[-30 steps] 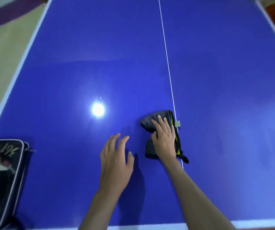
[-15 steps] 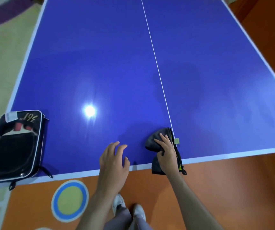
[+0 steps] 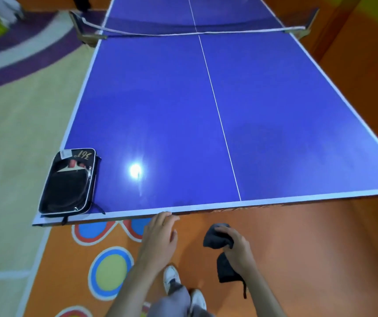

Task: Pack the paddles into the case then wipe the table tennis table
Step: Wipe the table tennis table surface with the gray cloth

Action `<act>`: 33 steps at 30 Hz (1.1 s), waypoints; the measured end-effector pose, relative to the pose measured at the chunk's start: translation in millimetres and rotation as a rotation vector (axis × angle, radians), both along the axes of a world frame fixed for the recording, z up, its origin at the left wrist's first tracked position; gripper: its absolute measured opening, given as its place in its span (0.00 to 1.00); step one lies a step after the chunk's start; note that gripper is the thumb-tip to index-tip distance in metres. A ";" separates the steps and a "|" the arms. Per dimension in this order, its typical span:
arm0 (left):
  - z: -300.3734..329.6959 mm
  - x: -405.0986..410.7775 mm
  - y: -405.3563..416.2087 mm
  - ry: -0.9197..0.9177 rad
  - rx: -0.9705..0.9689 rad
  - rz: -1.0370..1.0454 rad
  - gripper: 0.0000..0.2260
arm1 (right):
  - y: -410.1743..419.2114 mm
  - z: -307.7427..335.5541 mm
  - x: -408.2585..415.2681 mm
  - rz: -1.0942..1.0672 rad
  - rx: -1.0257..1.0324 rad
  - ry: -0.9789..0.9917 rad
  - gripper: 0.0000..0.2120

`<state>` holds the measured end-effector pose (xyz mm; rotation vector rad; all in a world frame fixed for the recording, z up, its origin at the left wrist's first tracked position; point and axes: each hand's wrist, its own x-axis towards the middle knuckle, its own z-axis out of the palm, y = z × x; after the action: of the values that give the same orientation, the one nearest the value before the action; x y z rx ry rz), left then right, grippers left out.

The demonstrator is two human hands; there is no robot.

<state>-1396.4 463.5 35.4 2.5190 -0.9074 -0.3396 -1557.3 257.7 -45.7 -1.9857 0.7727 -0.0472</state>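
Orange floor (image 3: 309, 259) with painted coloured circles (image 3: 110, 272) underfoot; paler flooring with purple bands off the tabletop's left edge.

Blue table tennis table (image 3: 274, 115), white-edged, white centre line running lengthwise. Net (image 3: 194, 33) strung across the far end, a bright lamp reflection near the near edge.

Black rectangular paddle case with white piping (image 3: 68, 184) lies flat at the near left corner of the tabletop, its clear front showing a dark paddle blade and reddish handle (image 3: 73, 164) inside; a strap hangs over the near edge. Whether one or two paddles are in it cannot be told.

Left hand (image 3: 160, 236): fingers loosely extended, holding nothing, fingertips at the white near edge, possibly touching it.

Right hand (image 3: 236, 248): off the table, below the near edge, fingers curled round a dark grey cloth (image 3: 216, 239), bunched above the hand and trailing below it, a thin cord dangling.

White shoes (image 3: 172, 279) and grey trouser legs below the hands.
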 end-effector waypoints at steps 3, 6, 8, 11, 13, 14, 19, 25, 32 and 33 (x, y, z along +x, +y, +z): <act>12.4 -9.4 34.4 -0.036 0.032 0.027 0.15 | 24.5 20.9 -2.8 0.064 -0.017 -0.052 0.35; 26.1 -14.8 68.6 -0.059 0.009 0.081 0.14 | 49.0 38.5 3.1 0.132 -0.055 -0.085 0.34; 35.6 -16.5 90.0 -0.044 0.007 0.125 0.14 | 65.3 51.4 11.4 0.160 -0.032 -0.066 0.33; 46.3 -14.3 122.8 -0.026 -0.019 0.206 0.13 | 92.9 65.0 32.9 0.253 -0.039 -0.055 0.32; 49.9 -11.1 146.3 -0.025 -0.043 0.248 0.13 | 115.4 71.1 50.5 0.299 -0.046 -0.060 0.32; 50.6 -8.0 158.8 -0.023 -0.055 0.266 0.13 | 128.4 74.6 60.3 0.310 -0.052 -0.070 0.32; 53.1 26.2 228.8 -0.017 -0.114 0.342 0.12 | 204.6 107.7 115.7 0.399 -0.082 -0.108 0.27; 66.1 91.2 330.1 -0.025 -0.174 0.340 0.09 | 311.8 126.3 183.1 0.369 -0.092 -0.209 0.28; 76.6 163.7 431.1 -0.075 -0.202 0.396 0.10 | 402.9 142.6 251.4 0.264 -0.113 -0.287 0.29; 78.2 172.5 440.7 -0.076 -0.204 0.393 0.13 | 410.3 143.0 259.6 0.263 -0.127 -0.286 0.29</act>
<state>-1223.9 904.1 113.6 2.4575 -0.4290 -0.0247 -1297.7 668.0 97.2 -2.1260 0.3293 -0.2239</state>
